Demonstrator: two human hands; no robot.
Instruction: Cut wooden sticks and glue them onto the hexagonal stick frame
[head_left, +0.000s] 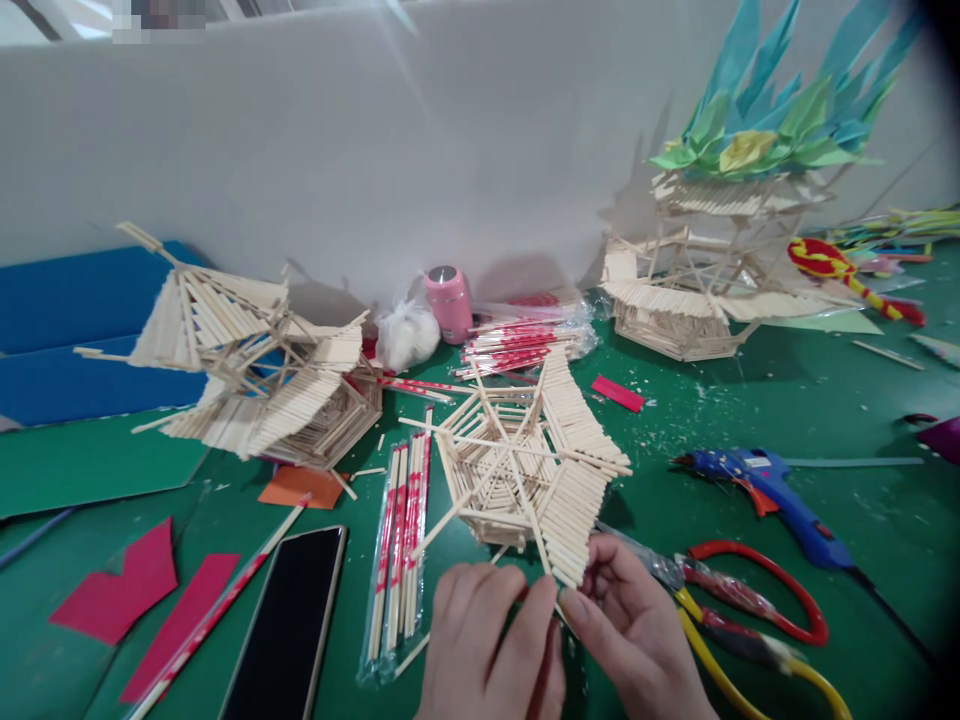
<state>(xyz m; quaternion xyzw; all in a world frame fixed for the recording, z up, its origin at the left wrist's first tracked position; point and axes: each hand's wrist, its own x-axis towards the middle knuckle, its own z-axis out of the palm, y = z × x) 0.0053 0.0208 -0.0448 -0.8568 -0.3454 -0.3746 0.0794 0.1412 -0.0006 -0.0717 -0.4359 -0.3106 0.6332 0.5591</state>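
Observation:
A hexagonal lattice model of thin wooden sticks (pixel 517 470) stands before me, with flat rows of sticks covering its right side. At its near edge, my left hand (pixel 487 640) is closed, fingertips pinched around a thin wooden stick (pixel 559 608). My right hand (pixel 637 635) pinches at the same spot, thumb against the stick and fingers by the corner of the covered section. The curled fingers hide most of that stick. To the model's left lies a plastic sleeve of chopsticks (pixel 401 550) with red-patterned ends.
A blue glue gun (pixel 780 490) and pliers with red and yellow handles (pixel 750 600) lie right. A phone (pixel 289 620) and red paper (pixel 124 585) lie left. Behind stand two stick models (pixel 277 370) (pixel 697 290), a pink flask (pixel 448 305) and bagged chopsticks (pixel 525 335).

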